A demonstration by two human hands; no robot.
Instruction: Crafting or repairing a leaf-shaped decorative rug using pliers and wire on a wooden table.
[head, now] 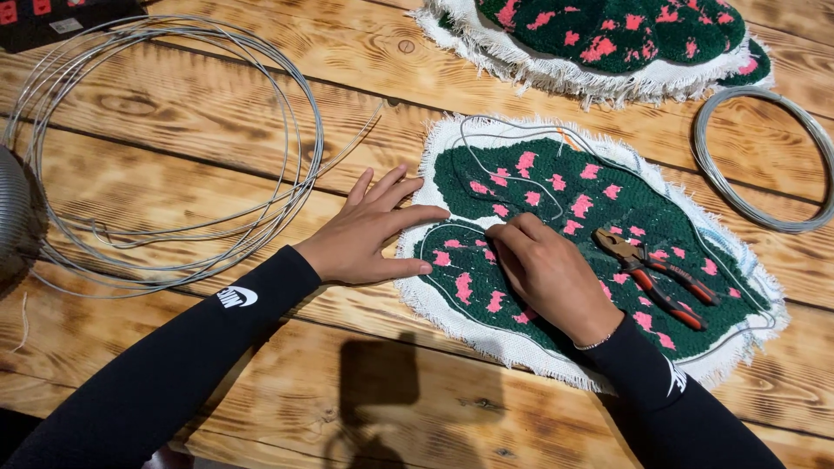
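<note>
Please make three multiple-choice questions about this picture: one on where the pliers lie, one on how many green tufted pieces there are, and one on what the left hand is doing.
1. Where do the pliers lie?
A. On the green tufted piece near the hands
B. Inside the large wire coil
C. On the bare wooden table

2. How many green tufted pieces with pink spots are in view?
A. One
B. Two
C. Four

3. What is the left hand doing?
A. Gripping the pliers
B. Lifting a wire coil
C. Lying flat, fingers spread, on the white fringe of the piece

Answers:
1 A, the red-handled pliers rest on the green pile, right of the right hand.
2 B, one lies under the hands and a second piece at the top edge.
3 C, the palm is down at the piece's left border.
</note>
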